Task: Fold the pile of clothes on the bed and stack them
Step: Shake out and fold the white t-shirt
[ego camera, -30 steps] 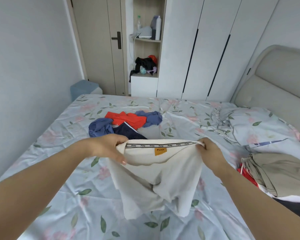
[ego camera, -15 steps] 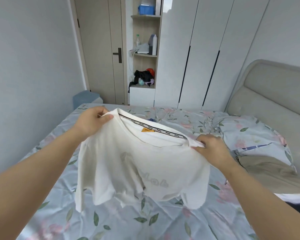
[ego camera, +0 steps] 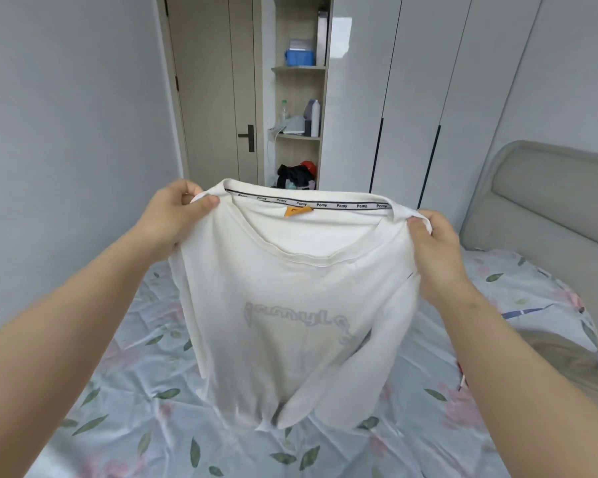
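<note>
A white T-shirt (ego camera: pixel 290 305) with faint grey lettering and an orange neck label hangs upright in front of me above the bed (ego camera: pixel 125 426). My left hand (ego camera: pixel 173 219) pinches its left shoulder and my right hand (ego camera: pixel 432 250) pinches its right shoulder, so the collar is stretched between them. The hem reaches down to the flowered sheet. A beige garment (ego camera: pixel 573 367) lies at the right edge of the bed. The shirt hides the other clothes behind it.
A padded grey headboard (ego camera: pixel 549 208) stands at the right. White wardrobe doors (ego camera: pixel 428 98), an open shelf niche (ego camera: pixel 297 132) with bottles, a blue box and dark clothes, and a door (ego camera: pixel 218 98) lie beyond the bed. A bare wall runs along the left.
Both hands have raised the shirt from low over the bed to chest height and spread it out by the shoulders. My view has tilted upward.
</note>
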